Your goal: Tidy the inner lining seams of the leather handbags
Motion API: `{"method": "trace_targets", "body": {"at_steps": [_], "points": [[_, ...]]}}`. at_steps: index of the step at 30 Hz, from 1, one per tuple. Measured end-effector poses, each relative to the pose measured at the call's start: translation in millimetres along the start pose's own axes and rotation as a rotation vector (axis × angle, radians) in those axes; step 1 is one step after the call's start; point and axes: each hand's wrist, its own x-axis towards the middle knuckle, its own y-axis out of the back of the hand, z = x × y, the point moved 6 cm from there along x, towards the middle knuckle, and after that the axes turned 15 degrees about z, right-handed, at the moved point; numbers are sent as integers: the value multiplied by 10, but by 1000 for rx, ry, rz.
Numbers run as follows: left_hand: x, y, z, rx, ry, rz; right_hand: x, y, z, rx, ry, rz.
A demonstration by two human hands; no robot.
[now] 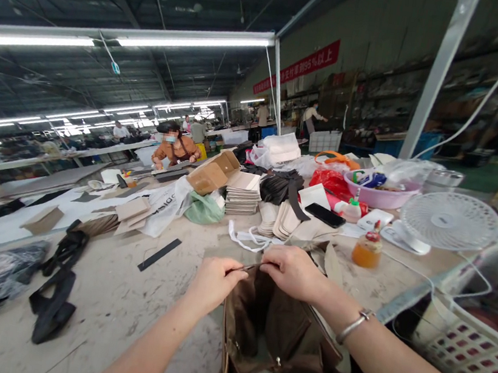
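Note:
A brown fabric bag [274,343] stands open-mouthed at the table's near edge, its lining facing me. My left hand [217,280] pinches the far edge of its mouth between thumb and fingers. Just to the right, my right hand [290,271] is closed on the same edge, and a metal bracelet [353,326] circles that wrist. A small shiny metal piece [278,361] shows on the bag's near side. The bag's outside is mostly hidden. Beyond my hands lies a white cord [249,235].
On the table [123,304] are black straps [54,301], a dark strip [160,254], stacked panels [242,193], a phone [324,215], a jar of orange liquid [366,251] and a fan [450,220]. A white basket [474,357] stands at right. A co-worker [178,146] sits across.

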Motion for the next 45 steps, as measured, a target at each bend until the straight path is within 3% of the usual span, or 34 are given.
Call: {"method": "trace_targets", "body": {"at_steps": [10,15,18,25,33,45], "points": [[-13,53,105,45,-5,-89,2,-6,34,22,-3,-2],[-55,137,155,336,-56,-19,-26,6,21,15,-16,12],[-68,136,166,397,-60,29,-45,20,45,72,-39,26],[-62,56,284,97,-90,94,-64,112,45,369,-23,54],[-31,-16,245,35,-2,132,-17,179,-168,157,152,141],[-49,-33,222,43,11,161,-40,141,-189,35,169,196]]}}
